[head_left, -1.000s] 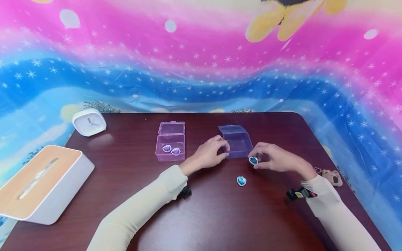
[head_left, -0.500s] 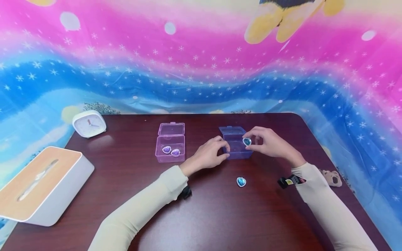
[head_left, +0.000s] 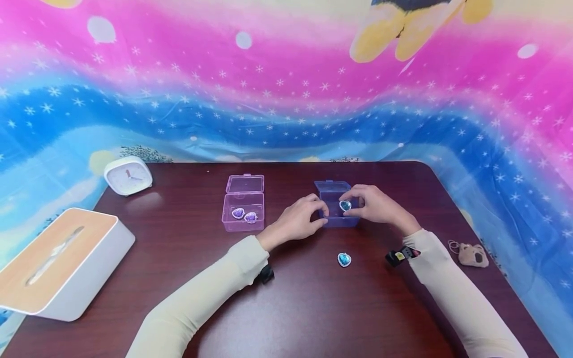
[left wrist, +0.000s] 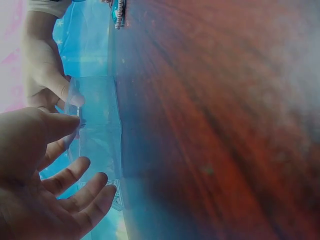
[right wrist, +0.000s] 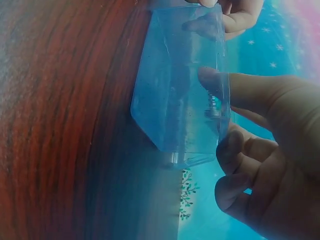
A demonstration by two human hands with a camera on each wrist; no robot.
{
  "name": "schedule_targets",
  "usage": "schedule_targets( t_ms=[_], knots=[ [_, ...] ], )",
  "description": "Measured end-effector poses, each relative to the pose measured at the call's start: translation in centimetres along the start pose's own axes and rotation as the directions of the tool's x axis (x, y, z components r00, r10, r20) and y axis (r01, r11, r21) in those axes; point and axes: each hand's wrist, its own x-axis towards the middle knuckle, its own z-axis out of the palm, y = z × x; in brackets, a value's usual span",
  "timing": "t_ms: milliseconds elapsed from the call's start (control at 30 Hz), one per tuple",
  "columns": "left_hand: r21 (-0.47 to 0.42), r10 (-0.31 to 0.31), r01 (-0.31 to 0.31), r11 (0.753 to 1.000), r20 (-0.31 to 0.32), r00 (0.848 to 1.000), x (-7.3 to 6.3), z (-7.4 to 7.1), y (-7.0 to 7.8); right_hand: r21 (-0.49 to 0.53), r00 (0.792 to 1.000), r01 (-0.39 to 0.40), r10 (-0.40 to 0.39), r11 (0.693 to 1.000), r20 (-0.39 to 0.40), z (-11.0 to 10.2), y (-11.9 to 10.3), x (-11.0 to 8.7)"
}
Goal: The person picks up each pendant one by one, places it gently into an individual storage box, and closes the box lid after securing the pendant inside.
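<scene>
Snowflake-print backdrop (head_left: 268,74) behind a dark red-brown table (head_left: 286,318). Pink box (head_left: 243,226), open, sits at 9 o'clock of the blue box (head_left: 337,222); two purple gems (head_left: 238,213) lie inside. Blue box also open, left hand (head_left: 301,219) on its 9 o'clock side, thumb and forefinger gripping the wall. Right hand (head_left: 378,204) enters from 3 o'clock, pinching a blue gem (head_left: 345,206) between thumb and fingertips, inside the box just below the rim, off the floor. Seen edge-on from the right wrist, the gem's long axis runs roughly 12 to 6; cannot tell where its heart tip points. Loose gem (head_left: 344,259) on table, 6 o'clock of blue box. Clock (head_left: 128,175) at table's 10, tissue box (head_left: 98,273) at 9.
</scene>
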Motion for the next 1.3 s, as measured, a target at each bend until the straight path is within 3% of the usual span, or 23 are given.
schedule_targets(
  t_ms=[333, 933, 1300],
  knots=[
    [0.009, 0.009, -0.009, 1.000, -0.005, 1.000, 0.01, 0.20, 0.12, -0.081, 0.999, -0.034, 0.035, 0.996, 0.007, 0.12, 0.57, 0.09],
    [0.037, 0.003, -0.003, 0.999, -0.007, 1.000, -0.21, 0.12, 0.05, -0.056, 0.999, -0.034, 0.036, 0.998, 0.038, 0.21, 0.45, 0.31],
    [0.038, 0.008, -0.007, 0.999, -0.008, 1.000, -0.13, 0.09, -0.01, -0.059, 0.999, 0.022, -0.025, 0.998, -0.045, 0.05, 0.24, -0.62]
  ],
)
